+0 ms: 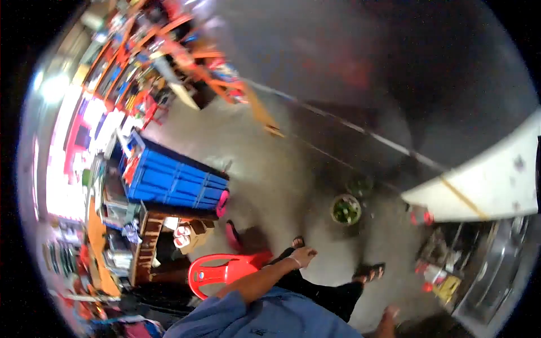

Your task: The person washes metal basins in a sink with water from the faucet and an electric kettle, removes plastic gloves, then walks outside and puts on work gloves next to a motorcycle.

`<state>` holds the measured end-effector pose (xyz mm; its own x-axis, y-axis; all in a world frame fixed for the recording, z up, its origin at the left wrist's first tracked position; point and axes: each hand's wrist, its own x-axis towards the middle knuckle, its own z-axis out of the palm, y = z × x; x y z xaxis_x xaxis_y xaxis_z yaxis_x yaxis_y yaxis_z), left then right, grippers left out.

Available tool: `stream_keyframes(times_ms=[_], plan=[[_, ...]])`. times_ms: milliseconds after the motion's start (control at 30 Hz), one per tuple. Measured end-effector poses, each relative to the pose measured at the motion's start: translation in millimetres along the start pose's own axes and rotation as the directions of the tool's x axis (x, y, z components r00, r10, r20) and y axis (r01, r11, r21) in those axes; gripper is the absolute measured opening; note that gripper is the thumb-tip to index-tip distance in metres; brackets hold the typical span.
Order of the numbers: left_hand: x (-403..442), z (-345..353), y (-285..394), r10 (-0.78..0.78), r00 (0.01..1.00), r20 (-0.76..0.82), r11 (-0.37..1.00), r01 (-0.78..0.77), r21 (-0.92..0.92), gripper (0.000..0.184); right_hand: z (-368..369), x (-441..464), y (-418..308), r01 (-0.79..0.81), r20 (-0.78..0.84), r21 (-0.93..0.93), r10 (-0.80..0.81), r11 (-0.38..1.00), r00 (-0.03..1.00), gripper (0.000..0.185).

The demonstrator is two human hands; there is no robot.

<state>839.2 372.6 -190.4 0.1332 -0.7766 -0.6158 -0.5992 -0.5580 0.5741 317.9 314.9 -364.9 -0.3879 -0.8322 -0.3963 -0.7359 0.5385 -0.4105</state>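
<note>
One left hand [304, 257] near a red plastic chair [235, 271], one blurred right hand [389, 314] above grey floor [270, 197]; cannot tell whether apart or together.

You wore the one camera on your head, and it faced forward and steeply down. Your blue shirt [282, 315] came nearest, at six o'clock, with your left hand [303, 256] just beyond it, between five and six. The floor [270, 186] filled the middle, seen from above. A blue crate [174, 177] stood farther out at nine o'clock, and orange-framed racks [121, 62] leaned well beyond it at ten. The wide, round view bent its edges, and a pale line [386, 139] slanted from twelve toward three.
</note>
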Motion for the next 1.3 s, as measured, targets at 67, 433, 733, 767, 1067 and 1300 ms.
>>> stream_keyframes(times_ms=[67, 433, 733, 767, 1067, 1300], plan=[[-4.7, -46.4, -57.8, 0.011, 0.988, -0.153, 1.0, -0.009, 0.013, 0.026, 43.9, -37.4, -89.0, 0.1, 0.203, 0.022, -0.103, 0.995, 0.974, 0.03], [17.2, -218.1, -357.2, -0.443, 0.892, -0.088, 0.317, 0.064, -0.946, 0.028, 208.4, -127.3, -563.0, 0.266, 0.762, 0.15, -0.282, 0.952, 0.582, 0.021], [30.7, -337.2, -484.9, -0.588, 0.8, -0.118, 0.682, 0.412, -0.604, 0.026, 402.6, -158.9, -791.8, 0.499, 0.919, -0.196, -0.019, 0.844, 0.393, 0.018], [29.7, -352.5, -495.7, -0.607, 0.789, -0.098, 0.654, 0.426, -0.625, 0.026, 417.3, -173.9, -823.8, 0.554, 0.93, -0.229, 0.012, 0.801, 0.367, 0.018], [70.7, -606.9, -566.5, -0.881, 0.436, -0.182, 0.197, -0.011, -0.98, 0.03, 633.1, -270.2, -1300.5, 0.02, 0.994, 0.035, -0.037, 0.999, 0.104, 0.008], [126.7, -840.1, -678.3, -0.894, 0.415, -0.169, 0.252, 0.154, -0.955, 0.03, 837.4, -241.6, -1424.1, -0.267, 0.908, 0.306, -0.364, 0.914, -0.207, 0.033]])
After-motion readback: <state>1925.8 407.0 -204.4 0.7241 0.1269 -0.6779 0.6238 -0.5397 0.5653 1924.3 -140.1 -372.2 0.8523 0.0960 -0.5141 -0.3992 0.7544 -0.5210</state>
